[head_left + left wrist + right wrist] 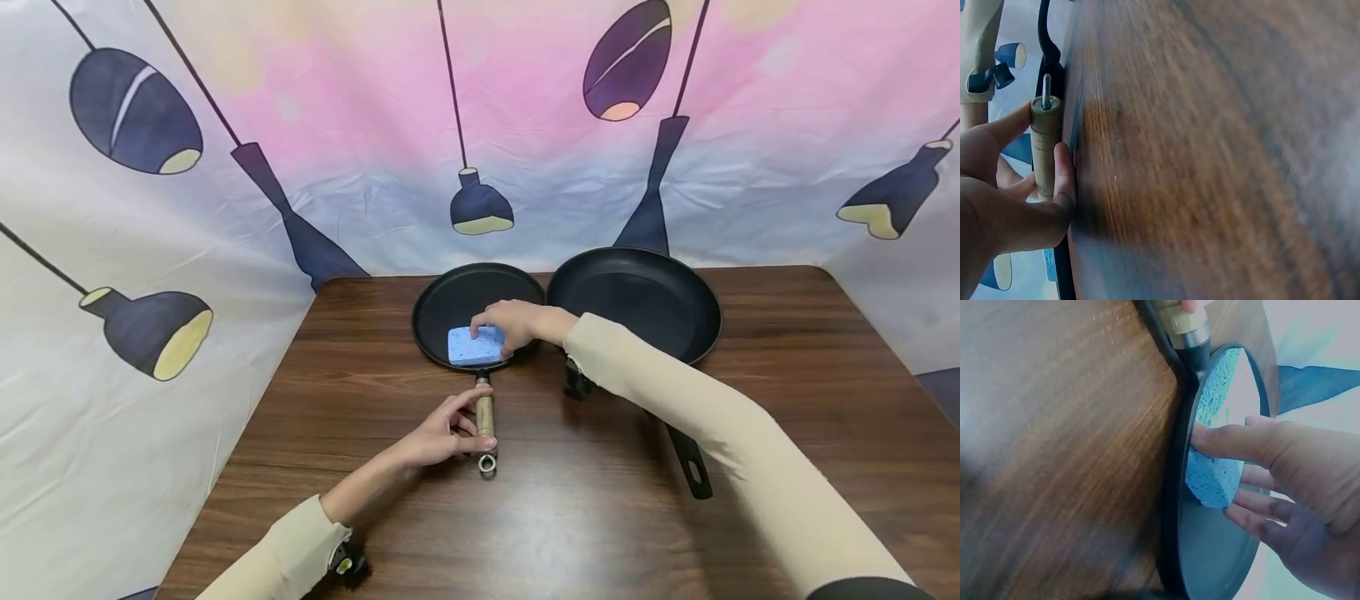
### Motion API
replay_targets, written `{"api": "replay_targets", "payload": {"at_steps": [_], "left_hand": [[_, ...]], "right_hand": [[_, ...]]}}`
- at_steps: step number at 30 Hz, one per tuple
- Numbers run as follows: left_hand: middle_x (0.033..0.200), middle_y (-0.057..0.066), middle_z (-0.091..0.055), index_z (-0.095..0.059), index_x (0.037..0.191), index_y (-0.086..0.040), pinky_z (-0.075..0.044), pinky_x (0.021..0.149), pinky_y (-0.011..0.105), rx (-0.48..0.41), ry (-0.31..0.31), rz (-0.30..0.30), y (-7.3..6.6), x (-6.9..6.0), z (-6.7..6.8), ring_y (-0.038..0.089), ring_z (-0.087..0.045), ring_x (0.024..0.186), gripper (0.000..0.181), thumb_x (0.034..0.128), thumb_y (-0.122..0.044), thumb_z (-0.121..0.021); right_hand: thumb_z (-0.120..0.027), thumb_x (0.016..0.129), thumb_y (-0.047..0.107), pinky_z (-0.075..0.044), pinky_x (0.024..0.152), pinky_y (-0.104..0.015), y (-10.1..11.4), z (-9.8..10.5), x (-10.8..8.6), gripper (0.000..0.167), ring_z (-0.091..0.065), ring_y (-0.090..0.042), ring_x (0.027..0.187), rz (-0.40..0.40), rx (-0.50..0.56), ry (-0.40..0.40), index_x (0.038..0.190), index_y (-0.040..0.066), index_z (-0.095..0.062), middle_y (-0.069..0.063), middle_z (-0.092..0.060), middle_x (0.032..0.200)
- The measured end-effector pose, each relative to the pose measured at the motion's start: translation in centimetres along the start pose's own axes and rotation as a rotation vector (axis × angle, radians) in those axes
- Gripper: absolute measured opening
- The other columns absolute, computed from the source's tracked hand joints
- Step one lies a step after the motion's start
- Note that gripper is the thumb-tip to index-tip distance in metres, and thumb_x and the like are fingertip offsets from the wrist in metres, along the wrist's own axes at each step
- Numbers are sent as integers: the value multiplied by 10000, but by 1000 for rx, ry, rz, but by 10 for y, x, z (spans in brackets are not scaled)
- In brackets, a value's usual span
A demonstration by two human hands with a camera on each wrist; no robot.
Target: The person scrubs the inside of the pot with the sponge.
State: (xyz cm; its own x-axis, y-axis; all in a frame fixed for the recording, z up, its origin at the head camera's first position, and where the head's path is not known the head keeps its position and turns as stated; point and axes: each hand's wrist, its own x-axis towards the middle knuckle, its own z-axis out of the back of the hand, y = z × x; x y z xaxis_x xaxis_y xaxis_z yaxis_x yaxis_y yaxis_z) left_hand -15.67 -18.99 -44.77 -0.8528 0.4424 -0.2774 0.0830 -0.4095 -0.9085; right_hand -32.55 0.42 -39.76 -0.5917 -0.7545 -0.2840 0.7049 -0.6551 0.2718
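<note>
A flat black pan (480,287) with a wooden handle (486,417) lies on the table, its handle pointing toward me. My left hand (438,433) grips that handle between thumb and fingers; the metal hanging ring (487,464) sticks out below. In the pan, near the handle side, is a blue sponge (468,346). My right hand (517,323) holds the sponge by its right end, fingers over the top. The right wrist view shows the thumb pressed on the sponge's (1216,475) near side and fingertips at its far edge.
To the right stands a larger, deeper black frying pan (633,292), its rim close against the flat pan. Its black handle (688,462) reaches toward me under my right forearm. Both pans are near the back of the wooden table (562,517), before a printed cloth backdrop (360,125).
</note>
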Motion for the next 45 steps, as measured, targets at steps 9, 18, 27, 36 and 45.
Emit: {"api": "replay_targets", "payload": {"at_steps": [9, 18, 27, 36, 45], "left_hand": [[1333, 210, -399, -404, 1550, -134, -518, 705, 249, -17, 1, -4, 1, -2, 2, 160, -576, 962, 760, 901, -146, -800], [1328, 200, -407, -421, 1541, -138, -519, 717, 222, -26, -3, -15, 1, -2, -2, 149, -570, 956, 762, 888, -140, -813], [1341, 206, -398, -414, 1545, -140, -527, 726, 239, -16, -4, -24, 0, -1, 0, 161, -574, 969, 758, 896, -146, -806], [1347, 206, -395, -403, 1553, -144, -533, 687, 261, -22, -16, -1, 3, -4, 0, 166, -579, 951, 763, 902, -148, -800], [1344, 213, -389, -390, 1558, -143, -525, 684, 253, -13, 10, -4, -1, -3, 3, 166, -571, 957, 766, 909, -172, -795]], "right_hand": [[-794, 912, 160, -465, 1114, -467, -16, 12, 26, 552, -444, -312, 1416, -73, 61, -41, 1411, 234, -568, -87, -479, 1548], [-652, 1020, 183, -518, 1060, -468, -50, 11, 40, 570, -566, -341, 1299, -373, -46, -198, 1538, 122, -422, -195, -554, 1435], [-707, 957, 44, -496, 953, -430, -53, 25, 7, 490, -547, -321, 1197, -272, 26, -62, 1407, 141, -540, -191, -521, 1463], [-820, 891, 212, -540, 912, -409, -24, 11, -6, 477, -630, -271, 1038, -184, -97, -26, 1320, 187, -614, -114, -635, 1353], [-788, 923, 203, -532, 1035, -409, 20, -7, 7, 474, -593, -249, 1252, 10, -26, -83, 1373, 188, -638, -70, -617, 1408]]}}
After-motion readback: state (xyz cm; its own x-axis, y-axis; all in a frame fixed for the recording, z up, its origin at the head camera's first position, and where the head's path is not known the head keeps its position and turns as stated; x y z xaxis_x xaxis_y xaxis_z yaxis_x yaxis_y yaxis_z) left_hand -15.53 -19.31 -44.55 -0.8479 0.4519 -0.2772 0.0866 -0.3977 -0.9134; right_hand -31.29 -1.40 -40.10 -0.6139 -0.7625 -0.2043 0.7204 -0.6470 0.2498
